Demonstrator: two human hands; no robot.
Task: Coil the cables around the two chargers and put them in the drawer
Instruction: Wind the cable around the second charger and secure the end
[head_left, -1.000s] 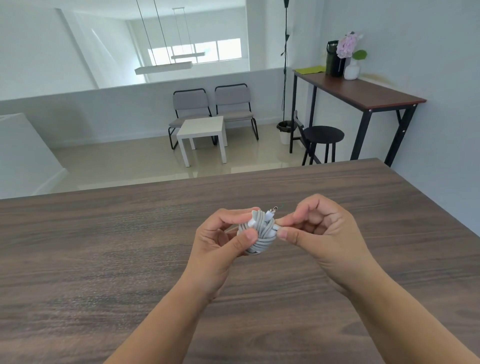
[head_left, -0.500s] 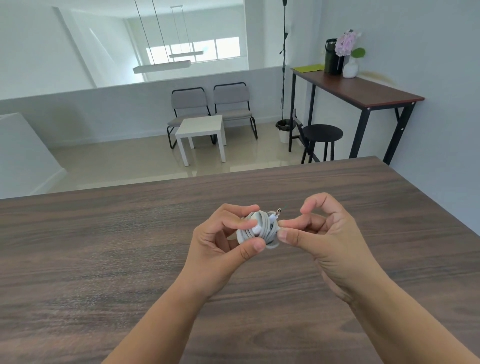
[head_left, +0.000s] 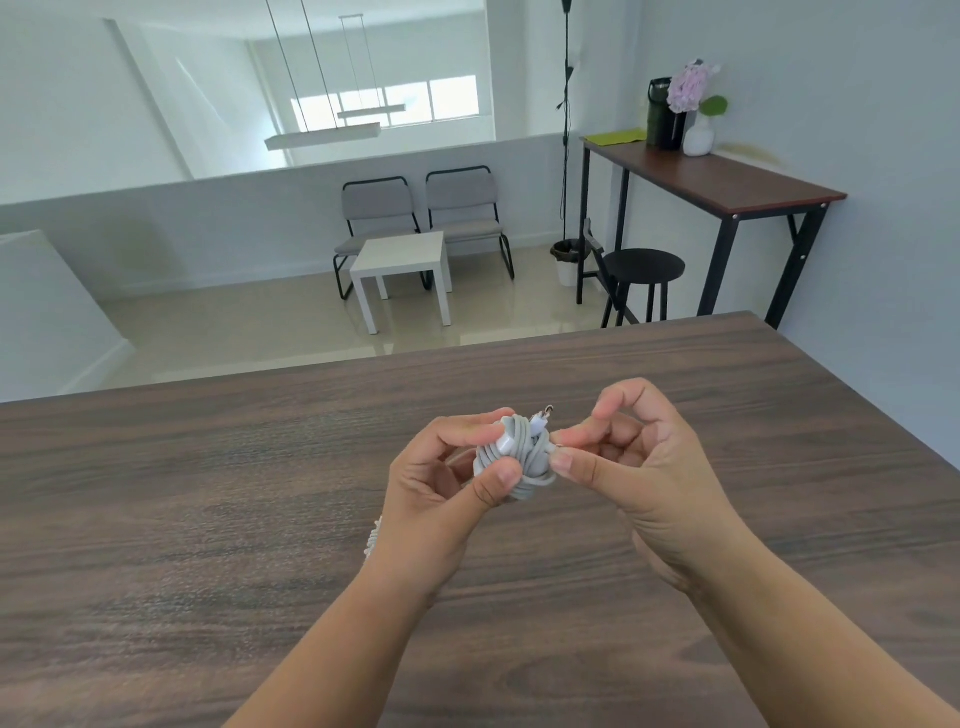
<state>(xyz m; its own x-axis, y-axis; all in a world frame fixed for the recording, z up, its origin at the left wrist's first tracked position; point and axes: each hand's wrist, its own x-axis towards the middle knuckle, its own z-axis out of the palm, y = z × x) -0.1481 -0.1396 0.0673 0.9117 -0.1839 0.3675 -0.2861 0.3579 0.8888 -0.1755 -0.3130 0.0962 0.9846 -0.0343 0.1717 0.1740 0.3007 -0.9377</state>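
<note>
Charger (head_left: 511, 457), cable wound round it, gripped in left hand (head_left: 441, 493) above the surface (head_left: 208, 519); right hand (head_left: 639, 467) fingers (head_left: 569, 465) pinch its plug end (head_left: 543, 418), pointing away

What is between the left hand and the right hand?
In the head view, the charger, wrapped in its grey cable, sits between the left hand and the right hand, above the table.

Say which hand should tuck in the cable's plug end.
Right hand: its fingertips already pinch beside the plug end, while the left hand is occupied gripping the coiled charger.
</note>
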